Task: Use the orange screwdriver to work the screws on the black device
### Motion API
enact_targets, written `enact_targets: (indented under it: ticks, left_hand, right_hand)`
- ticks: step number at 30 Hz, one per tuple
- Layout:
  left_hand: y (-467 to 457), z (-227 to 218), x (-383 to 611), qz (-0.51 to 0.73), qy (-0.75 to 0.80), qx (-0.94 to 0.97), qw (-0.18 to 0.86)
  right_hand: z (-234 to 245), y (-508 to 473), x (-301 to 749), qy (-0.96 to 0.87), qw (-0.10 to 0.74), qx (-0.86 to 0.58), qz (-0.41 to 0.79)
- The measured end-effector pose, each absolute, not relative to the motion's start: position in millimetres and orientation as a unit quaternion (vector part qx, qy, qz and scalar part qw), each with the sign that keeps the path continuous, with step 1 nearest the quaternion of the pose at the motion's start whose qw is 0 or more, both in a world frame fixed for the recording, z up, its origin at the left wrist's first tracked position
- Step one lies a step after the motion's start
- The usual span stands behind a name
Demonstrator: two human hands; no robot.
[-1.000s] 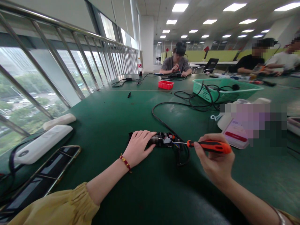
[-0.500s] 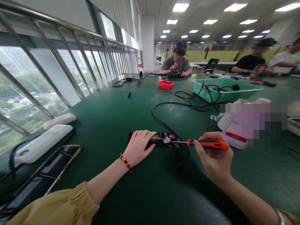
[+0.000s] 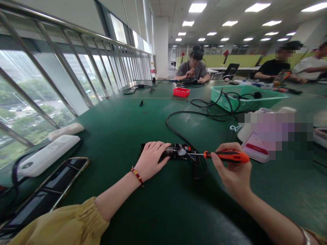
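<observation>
My left hand (image 3: pixel 154 157) is closed over the left part of a black device (image 3: pixel 174 152) lying on the green table, its fingers wrapped over the casing. The device's right end is opened up, with small parts and coloured wires showing. In my right hand (image 3: pixel 235 173) is an orange and black screwdriver (image 3: pixel 231 157), held level by its handle. Its thin metal shaft points left, and the tip reaches in among the wires. Whether the tip sits on a screw I cannot tell. A black cable (image 3: pixel 171 126) runs from the device's right end toward the back.
A green basket (image 3: pixel 249 98) with black cables stands at the back right, a small red tray (image 3: pixel 181 92) left of it. A phone (image 3: pixel 255 146) lies beyond my right hand. White power banks (image 3: pixel 51 154) and a dark phone-like slab (image 3: pixel 48 190) lie left. People sit across the table.
Almost nothing differs. My right hand and the screwdriver have shifted very slightly; the left hand and the device hold their place.
</observation>
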State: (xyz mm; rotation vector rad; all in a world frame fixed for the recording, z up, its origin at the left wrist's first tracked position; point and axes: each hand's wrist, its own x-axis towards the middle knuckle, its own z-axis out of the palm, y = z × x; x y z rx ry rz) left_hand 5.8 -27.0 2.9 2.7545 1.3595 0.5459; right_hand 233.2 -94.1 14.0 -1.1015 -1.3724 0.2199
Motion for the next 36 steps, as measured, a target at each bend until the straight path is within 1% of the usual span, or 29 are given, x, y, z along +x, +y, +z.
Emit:
enact_targets:
  ticks: [4, 10, 16, 21, 23, 26, 27, 30, 32, 36]
  left_hand:
    - [-27.3, 3.7, 6.3, 0.17, 0.438, 0.883, 0.007]
    - [-26.4, 3.1, 6.3, 0.167, 0.433, 0.886, -0.005]
    - [-21.6, 1.9, 7.3, 0.171, 0.441, 0.881, -0.025]
    - [-15.0, 1.5, 9.5, 0.173, 0.447, 0.877, -0.027]
    - [-13.6, 1.1, 9.9, 0.176, 0.445, 0.878, -0.026]
    - [-13.4, 0.3, 9.9, 0.179, 0.442, 0.879, -0.022]
    - [-13.7, 0.1, 9.7, 0.181, 0.441, 0.879, -0.021]
    - [-14.6, -0.7, 8.8, 0.188, 0.436, 0.88, -0.018]
    - [-15.2, -1.1, 8.2, 0.191, 0.431, 0.882, -0.017]
    - [-16.6, -1.1, 7.7, 0.194, 0.438, 0.878, -0.024]
  right_hand:
    - [18.0, -94.5, 231.0, -0.603, 0.614, -0.496, 0.114]
    - [18.6, -91.4, 229.0, -0.586, 0.664, -0.45, 0.115]
    - [18.4, -90.8, 232.0, -0.601, 0.594, -0.514, 0.148]
    - [18.8, -85.2, 230.5, -0.574, 0.647, -0.481, 0.142]
    - [19.5, -86.3, 229.8, -0.574, 0.639, -0.491, 0.145]
    - [19.4, -89.8, 229.4, -0.582, 0.601, -0.524, 0.16]
    - [18.8, -90.5, 229.3, -0.582, 0.602, -0.523, 0.159]
    - [16.5, -90.0, 228.8, -0.574, 0.645, -0.486, 0.137]
    - [15.8, -89.3, 228.4, -0.572, 0.657, -0.475, 0.121]
    - [16.7, -91.7, 228.0, -0.59, 0.604, -0.52, 0.128]
